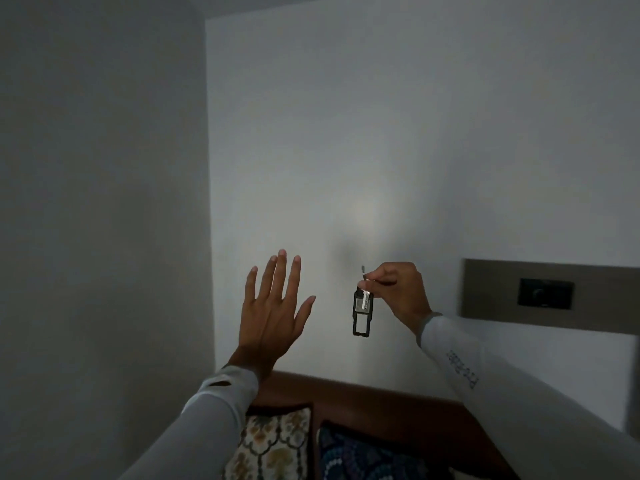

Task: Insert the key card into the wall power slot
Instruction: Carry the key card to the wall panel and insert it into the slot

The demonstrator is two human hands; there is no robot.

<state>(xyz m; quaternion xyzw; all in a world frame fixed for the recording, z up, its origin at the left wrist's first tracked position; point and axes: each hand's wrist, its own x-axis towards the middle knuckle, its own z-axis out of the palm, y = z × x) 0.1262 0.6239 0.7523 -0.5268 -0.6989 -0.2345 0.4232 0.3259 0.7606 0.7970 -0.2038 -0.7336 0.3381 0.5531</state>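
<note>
Light: the room is dim; a pale glow is seen on the wall (381,133) between the two hands.
Left hand (273,317): raised in front of the wall, palm toward it, fingers spread and straight, nothing held.
Right hand (398,292): thumb and forefinger are pinched on a small metal ring or key at the top of the key card (362,311).
Key card: a dark, flat rectangular tag with cut-out windows is hung vertically below the pinch, free in the air, between the hands and apart from the wall.
Wall power slot: taken to be the dark unit (545,293) set in a grey-brown panel (491,292) to the right; whether an opening lies on its top edge cannot be told.
Below: a wooden headboard (363,393) and patterned cushions (277,441) are seen at the near edge.
Step in hand: judged as carrying the card right toward the unit; insertion not yet begun.
Doing it well: the tag itself should be gripped by its flat sides, since a dangling card will swing; its lower edge should be squared to the opening and pushed straight in.
Risk: in poor light the slot may be missed.
</note>
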